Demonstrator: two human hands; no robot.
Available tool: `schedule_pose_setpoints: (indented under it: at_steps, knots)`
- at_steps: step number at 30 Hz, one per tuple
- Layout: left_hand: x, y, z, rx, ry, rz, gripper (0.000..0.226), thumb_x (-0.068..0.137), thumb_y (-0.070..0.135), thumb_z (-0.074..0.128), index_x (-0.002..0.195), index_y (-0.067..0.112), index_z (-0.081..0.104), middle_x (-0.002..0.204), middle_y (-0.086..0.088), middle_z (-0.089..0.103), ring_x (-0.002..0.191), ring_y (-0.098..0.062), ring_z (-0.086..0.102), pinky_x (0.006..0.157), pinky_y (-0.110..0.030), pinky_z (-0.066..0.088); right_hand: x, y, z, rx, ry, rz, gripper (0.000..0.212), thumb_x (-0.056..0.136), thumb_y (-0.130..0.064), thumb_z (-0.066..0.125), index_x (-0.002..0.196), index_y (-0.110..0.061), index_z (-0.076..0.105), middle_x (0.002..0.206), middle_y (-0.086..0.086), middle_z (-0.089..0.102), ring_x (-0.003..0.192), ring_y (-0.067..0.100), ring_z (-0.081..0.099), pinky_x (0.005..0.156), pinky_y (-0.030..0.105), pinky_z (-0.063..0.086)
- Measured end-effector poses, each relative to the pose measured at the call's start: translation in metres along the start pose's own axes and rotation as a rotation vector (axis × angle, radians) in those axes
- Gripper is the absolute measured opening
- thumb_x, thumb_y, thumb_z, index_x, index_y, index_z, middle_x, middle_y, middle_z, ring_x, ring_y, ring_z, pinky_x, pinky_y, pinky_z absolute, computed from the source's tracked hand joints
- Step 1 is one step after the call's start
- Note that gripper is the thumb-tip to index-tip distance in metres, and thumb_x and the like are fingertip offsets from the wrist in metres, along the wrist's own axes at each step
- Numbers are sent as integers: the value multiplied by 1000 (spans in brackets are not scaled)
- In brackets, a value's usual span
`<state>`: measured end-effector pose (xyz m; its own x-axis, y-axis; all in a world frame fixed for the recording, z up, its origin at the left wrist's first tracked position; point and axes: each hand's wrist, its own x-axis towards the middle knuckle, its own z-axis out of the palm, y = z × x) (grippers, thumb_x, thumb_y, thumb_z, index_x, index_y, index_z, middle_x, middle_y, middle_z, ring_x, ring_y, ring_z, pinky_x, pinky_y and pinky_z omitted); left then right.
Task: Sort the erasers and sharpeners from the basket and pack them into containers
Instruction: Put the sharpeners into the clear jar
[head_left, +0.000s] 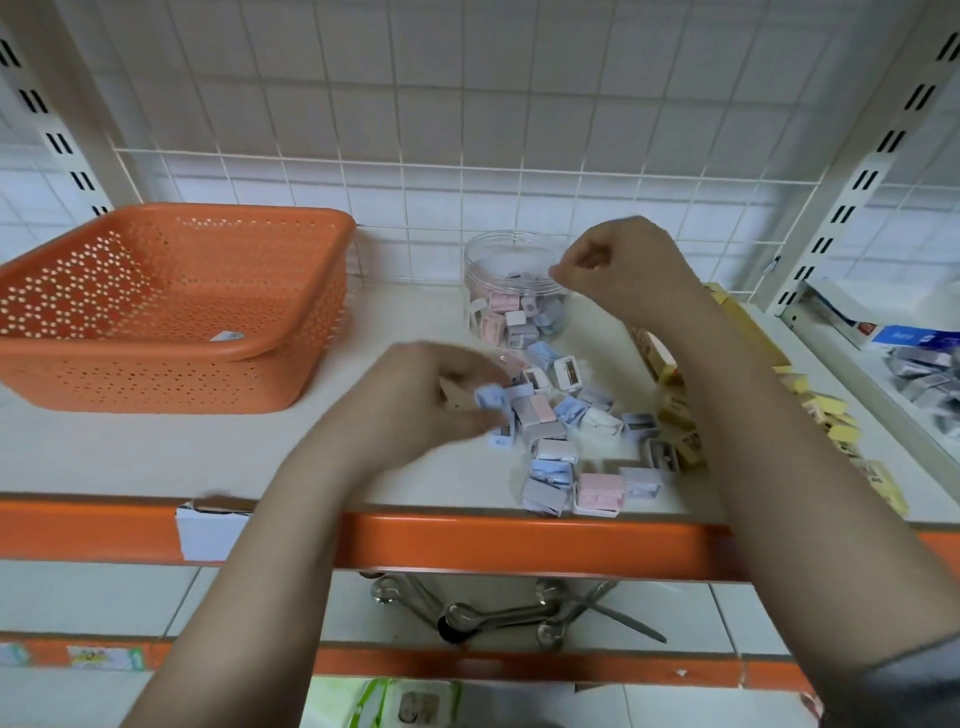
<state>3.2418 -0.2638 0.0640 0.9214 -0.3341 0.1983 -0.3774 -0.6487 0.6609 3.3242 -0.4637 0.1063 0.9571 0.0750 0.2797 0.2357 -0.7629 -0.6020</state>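
The left hand (441, 395) pinched a blue sharpener (491, 399) from the pile (571, 441); the right hand (618, 265) hovered curled at the jar (498, 260) rim, contents unclear.

We face a white shelf board (156, 457) edged with an orange strip (519, 540). Behind it a white wire grid (415, 104) fronts a white tiled wall (519, 208). Slotted cream uprights (857, 192) flank the board; below it sits a lower shelf (104, 597).

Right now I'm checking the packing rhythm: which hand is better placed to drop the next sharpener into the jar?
Left, probably: the left hand already grips a blue sharpener. The right hand is nearer the jar, seemingly empty.
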Motion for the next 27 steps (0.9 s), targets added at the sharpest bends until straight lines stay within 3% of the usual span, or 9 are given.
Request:
schedule_pose_setpoints:
  at_steps: [2,5,8,11,12,15,18,23,27]
  knots:
    - [21,4,-11,-7,76,22,26,75,30,75,100,31,70,96,16,68,86,5,59,71,-16,47,-23,3,-5,26,-82,21,11,83,-23,69,84,-13,72,82,-5,69,70,1,58,58,7,42]
    - [61,7,-21,51,136,42,27,76,28,75,102,27,69,98,10,68,88,-4,60,70,-14,45,-50,13,-2,7,-160,78,7,82,-23,70,83,-16,71,81,-6,68,74,5,61,62,11,44]
    - [99,8,-23,132,125,53,29,77,27,74,105,24,68,104,7,66,88,-8,59,72,-15,44,-64,25,11,-51,-151,136,8,83,-27,70,86,-22,66,78,-9,63,71,2,56,59,12,41]
    - [125,5,-19,177,83,14,31,79,26,73,109,21,67,103,6,62,85,-6,55,58,-6,37,-67,31,24,-33,-97,184,18,83,-30,70,97,-21,65,85,-6,64,72,5,56,58,15,41]
    - [131,4,-17,182,76,5,30,80,26,72,109,20,67,104,5,62,85,-6,54,60,-8,38,-67,32,28,-40,-80,192,22,83,-31,70,102,-20,65,88,-4,65,75,8,56,58,17,41]
    - [141,-1,-12,180,88,-14,30,80,30,72,108,20,67,109,4,63,87,-6,53,75,-17,37,-62,31,38,-84,-56,230,35,83,-36,69,113,-18,61,103,2,66,90,16,60,71,26,46]
    - [138,-5,-12,171,135,-38,32,81,35,70,109,21,66,109,6,60,87,-7,51,75,-19,36,-56,31,44,-128,-54,256,42,84,-39,67,119,-18,58,110,5,65,101,21,60,82,32,49]
    - [102,-8,-14,97,301,-53,19,85,26,66,102,21,68,103,6,66,87,-8,57,75,-18,40,-48,31,43,-207,-108,241,28,85,-36,65,101,-13,63,103,5,64,98,21,58,81,34,50]
    - [58,-6,-3,11,308,-63,9,85,25,66,92,28,69,87,11,68,78,-4,62,74,-21,49,-40,24,27,-75,-32,201,16,82,-31,70,87,-18,61,90,0,64,79,12,59,69,26,46]
